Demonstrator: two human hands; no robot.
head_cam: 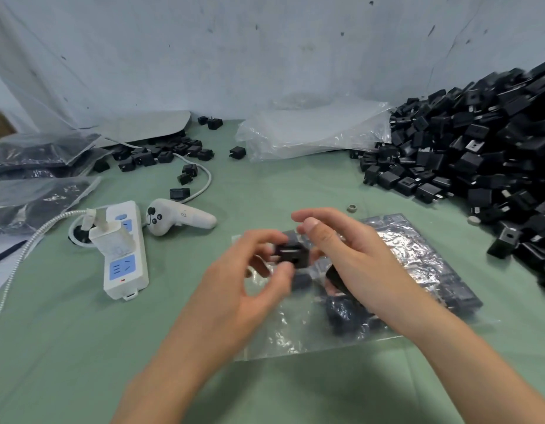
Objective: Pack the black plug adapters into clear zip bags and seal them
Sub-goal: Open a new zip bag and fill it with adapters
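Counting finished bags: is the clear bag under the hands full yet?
Partly filled: the zip bag holds a few black adapters under the right hand; the rest lies flat.

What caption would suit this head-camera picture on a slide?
Left hand pinches a black plug adapter beside the right hand, over a clear zip bag; heap of adapters at right.

A packing workshop: black plug adapters [479, 154] heaped on a green worktable [81, 347], filled bags [36, 154] stacked alongside.
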